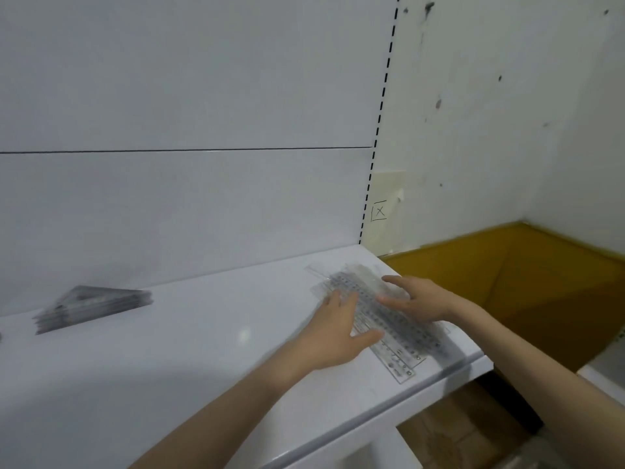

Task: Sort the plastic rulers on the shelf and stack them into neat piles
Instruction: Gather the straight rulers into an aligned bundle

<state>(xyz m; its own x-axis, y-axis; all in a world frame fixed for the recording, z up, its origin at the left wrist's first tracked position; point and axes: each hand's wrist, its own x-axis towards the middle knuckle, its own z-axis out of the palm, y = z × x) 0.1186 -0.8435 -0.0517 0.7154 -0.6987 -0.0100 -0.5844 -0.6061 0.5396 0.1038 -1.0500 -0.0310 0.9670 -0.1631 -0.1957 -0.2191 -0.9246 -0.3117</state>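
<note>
Clear straight rulers with black markings lie flat in a slightly fanned pile at the right end of the white shelf. Clear triangular rulers sit stacked well apart, far left

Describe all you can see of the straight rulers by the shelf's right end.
The rulers are clear plastic with dark printed scales, lying flat in a loose, fanned pile, diagonally on the white shelf near its right front corner. The left hand and right hand rest on them with straight fingers. Details are blurred.
</note>
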